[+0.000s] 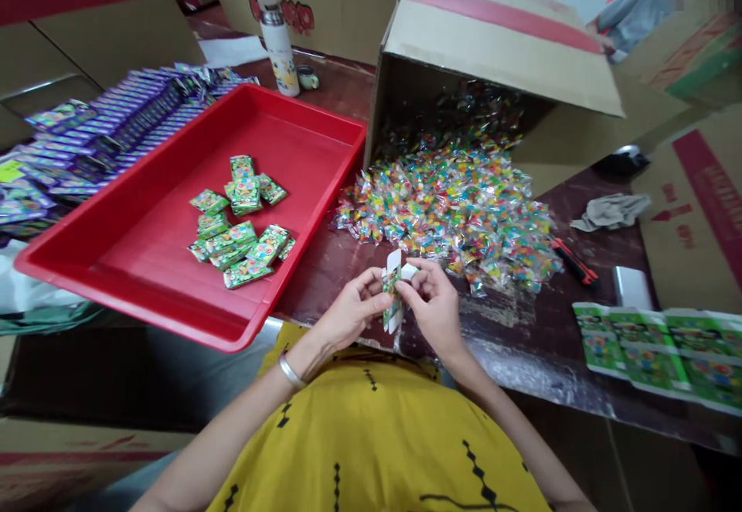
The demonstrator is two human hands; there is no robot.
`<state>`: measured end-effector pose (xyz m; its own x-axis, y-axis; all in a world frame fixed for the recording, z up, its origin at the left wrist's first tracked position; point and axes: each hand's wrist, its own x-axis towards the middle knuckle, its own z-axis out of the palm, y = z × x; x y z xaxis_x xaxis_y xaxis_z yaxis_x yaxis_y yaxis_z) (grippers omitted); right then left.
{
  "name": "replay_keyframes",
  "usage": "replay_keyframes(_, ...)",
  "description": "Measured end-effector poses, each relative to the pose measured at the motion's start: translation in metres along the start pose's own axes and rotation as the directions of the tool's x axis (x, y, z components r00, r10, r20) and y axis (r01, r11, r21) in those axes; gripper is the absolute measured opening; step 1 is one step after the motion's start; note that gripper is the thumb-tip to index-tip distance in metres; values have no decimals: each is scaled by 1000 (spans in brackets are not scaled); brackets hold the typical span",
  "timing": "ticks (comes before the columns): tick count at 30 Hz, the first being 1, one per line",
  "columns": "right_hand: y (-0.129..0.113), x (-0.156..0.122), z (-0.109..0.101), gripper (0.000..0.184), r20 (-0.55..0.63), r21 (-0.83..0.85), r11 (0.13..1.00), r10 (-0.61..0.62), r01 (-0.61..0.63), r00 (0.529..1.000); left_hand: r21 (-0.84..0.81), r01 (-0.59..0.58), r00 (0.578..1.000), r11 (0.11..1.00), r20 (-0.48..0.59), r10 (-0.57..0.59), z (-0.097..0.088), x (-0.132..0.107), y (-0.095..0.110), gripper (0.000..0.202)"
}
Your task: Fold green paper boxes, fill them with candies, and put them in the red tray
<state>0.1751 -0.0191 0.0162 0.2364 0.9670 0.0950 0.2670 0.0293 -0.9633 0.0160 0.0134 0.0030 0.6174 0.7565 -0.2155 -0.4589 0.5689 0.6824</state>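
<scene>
Between my two hands is a small green candy box (392,289) with white end flaps standing out at top and bottom. My left hand (360,302) pinches its left side. On the other side, the thumb and fingers of my right hand (430,300) grip the box near a white flap. Just beyond my hands lies a heap of small clear packets of colourful candy (452,210), spilling from a tipped cardboard box (492,40). Several filled-out green boxes (246,195) lie in a red tray (144,226) to my left.
Purple printed cartons (133,117) are stacked at the far left. A white flask (279,52) and a small cup (307,77) stand behind the tray. At right are flat green box blanks (655,349), a red-and-black cutter (573,262) and a crumpled cloth (611,210). Another person's sleeve (634,13) shows beyond.
</scene>
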Motion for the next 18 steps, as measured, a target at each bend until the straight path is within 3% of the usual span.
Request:
replay_keyframes(2,-4,0,0,38,107,-109,987,-105,116,989,33,-42,999,999,-7,43,-3,0,3,42)
replay_keyframes(4,-9,3,-3,36,232,-153,974,-129,167,964,109,-48,999,993,3,47,-8,0,10,46)
replay_keyframes(7,-17,12,-14,24,368,-85,996,-6,40,930,286,21,994,958,93,-49,-13,-4,21,44)
replay_keyframes(9,-23,20,-23,19,517,-61,996,84,-61,852,417,58,983,907,137,-126,-15,-7,25,36)
replay_keyframes(11,-28,27,-29,23,623,-75,991,133,-111,771,499,95,982,861,97,-165,-16,-9,26,29)
replay_keyframes(12,-30,29,-30,23,606,-71,990,140,-122,783,513,110,987,851,46,-156,-16,-9,26,30)
replay_keyframes(15,-26,27,-24,26,359,20,992,106,-121,927,487,45,994,872,-108,9,-14,-6,20,33)
replay_keyframes(18,-13,17,-7,24,221,83,991,85,-105,972,486,-75,956,871,-213,202,-10,-2,12,28)
